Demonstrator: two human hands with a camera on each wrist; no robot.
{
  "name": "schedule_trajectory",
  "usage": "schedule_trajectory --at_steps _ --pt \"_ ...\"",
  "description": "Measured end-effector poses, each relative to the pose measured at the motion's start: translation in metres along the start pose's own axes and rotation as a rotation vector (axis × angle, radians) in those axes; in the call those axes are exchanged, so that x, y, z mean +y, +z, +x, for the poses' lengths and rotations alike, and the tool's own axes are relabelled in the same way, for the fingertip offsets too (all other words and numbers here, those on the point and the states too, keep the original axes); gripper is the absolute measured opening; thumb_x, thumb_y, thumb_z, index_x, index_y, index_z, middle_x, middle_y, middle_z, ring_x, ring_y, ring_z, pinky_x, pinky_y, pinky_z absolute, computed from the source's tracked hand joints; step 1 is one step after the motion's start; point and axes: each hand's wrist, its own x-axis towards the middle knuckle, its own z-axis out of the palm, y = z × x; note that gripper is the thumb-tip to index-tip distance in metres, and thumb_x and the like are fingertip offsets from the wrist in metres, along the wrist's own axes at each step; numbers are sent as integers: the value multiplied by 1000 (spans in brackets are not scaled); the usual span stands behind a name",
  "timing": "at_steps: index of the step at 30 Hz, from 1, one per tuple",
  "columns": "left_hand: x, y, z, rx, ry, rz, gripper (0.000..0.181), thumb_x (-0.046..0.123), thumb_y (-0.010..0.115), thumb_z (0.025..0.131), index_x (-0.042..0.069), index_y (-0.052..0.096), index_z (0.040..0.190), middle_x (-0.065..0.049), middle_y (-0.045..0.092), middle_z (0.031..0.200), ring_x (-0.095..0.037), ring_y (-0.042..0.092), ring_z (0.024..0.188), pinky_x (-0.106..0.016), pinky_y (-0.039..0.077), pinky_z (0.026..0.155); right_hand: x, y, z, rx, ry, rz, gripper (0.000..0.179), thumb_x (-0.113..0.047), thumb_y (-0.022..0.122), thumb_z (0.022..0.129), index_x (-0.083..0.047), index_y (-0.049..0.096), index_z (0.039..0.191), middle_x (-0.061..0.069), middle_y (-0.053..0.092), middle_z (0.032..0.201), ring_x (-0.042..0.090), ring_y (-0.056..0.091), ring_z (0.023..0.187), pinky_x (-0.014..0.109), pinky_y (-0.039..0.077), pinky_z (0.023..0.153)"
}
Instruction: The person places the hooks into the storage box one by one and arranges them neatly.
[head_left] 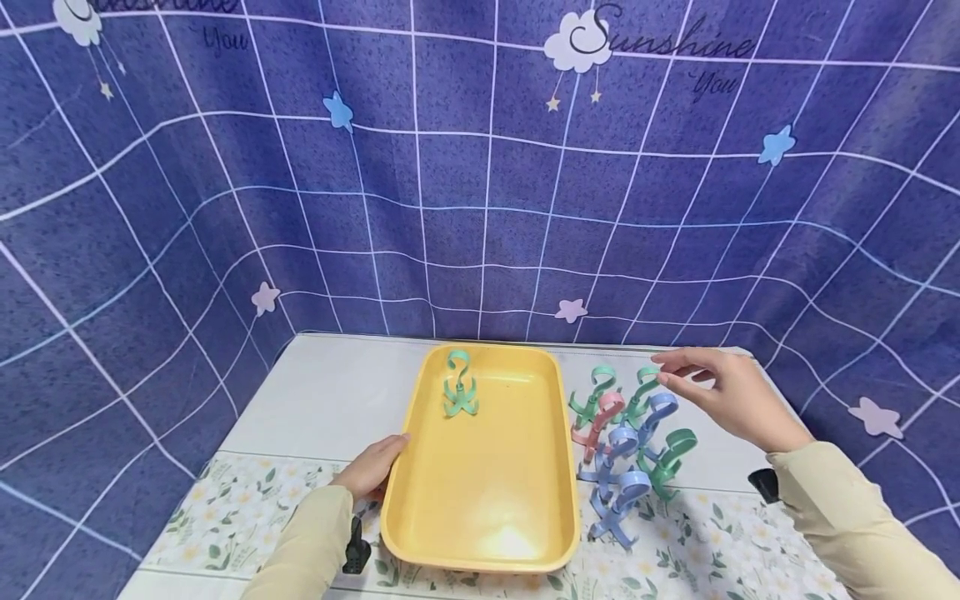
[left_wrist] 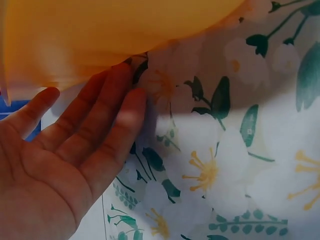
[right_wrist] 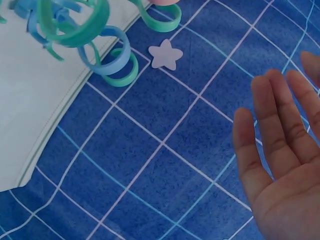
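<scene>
On my head view the yellow tray (head_left: 483,475) sits in the lower middle of the frame, its long sides running away from me. Inside it I count one light green hook (head_left: 461,402), a curled strip on a clawed base, near the tray's upper left corner. My left hand (head_left: 372,467) is at the tray's left side; the left wrist view shows its fingers nearly straight and lightly spread, their tips against the tray's edge and underside.

My right hand (head_left: 727,396) hangs over the upper right part of the worktop (head_left: 337,383) with nothing in it, thumb and fingers apart and gently bent. In the head view its fingertips are just beside the curl of a second light green hook (head_left: 637,407); the right wrist view shows a bare palm, well apart from the curls at upper left.

That hook belongs to a cluster right of the tray: another light green one (head_left: 588,408), a pink hook (head_left: 597,431), three blue hooks (head_left: 615,517) and a darker green hook (head_left: 663,471), standing close together.

A white cloth with a flowered band covers the worktop, and a blue gridded curtain (head_left: 450,233) fills the frame behind.
</scene>
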Motion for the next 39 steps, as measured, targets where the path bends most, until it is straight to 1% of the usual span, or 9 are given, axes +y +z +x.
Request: schedule_trajectory --at_steps 4,13,18,24,29,34,39 --pt "0 0 -1 5 3 6 60 43 37 110 -3 44 148 -13 66 93 -23 67 76 -41 59 67 0 -1 -11 -7 -12 -9 19 -14 75 95 -13 77 114 -3 75 102 2 66 87 26 56 73" --pt "-3 -1 -1 29 6 8 61 45 39 110 -1 44 149 -12 67 94 -23 68 76 -41 59 66 -8 10 -38 -39 -23 36 21 -14 76 93 -17 76 114 -6 75 105 1 66 88 30 57 73" --pt "-6 1 -1 45 13 6 63 46 39 109 -2 45 149 -12 67 92 -23 68 74 -41 59 64 -6 18 -52 -63 1 70 22 -14 76 93 -17 76 115 -9 74 105 1 66 88 31 57 73" --pt "-7 3 0 60 1 5 62 47 39 109 -1 46 148 -11 66 91 -23 67 73 -41 59 63 -2 29 -65 -79 35 87 20 -15 76 93 -17 76 113 -13 73 100 0 65 86 29 57 72" --pt "-4 3 -1 53 -1 13 60 46 39 109 0 49 145 -12 66 89 -23 67 72 -40 59 61 1 35 -74 -96 74 113 21 -17 75 95 -17 75 115 -15 73 100 0 65 84 30 57 72" --pt "0 3 -3 36 2 30 59 46 38 109 0 50 144 -13 66 89 -23 66 72 -40 58 61 2 40 -80 -105 99 147 21 -18 74 95 -17 75 116 -11 74 104 1 65 85 28 56 73" --pt "-2 2 -1 28 14 27 58 46 39 109 0 51 142 -12 65 90 -23 66 74 -41 58 63 3 46 -84 -127 108 185 20 -19 74 96 -17 75 116 -10 74 105 1 65 87 28 56 74"
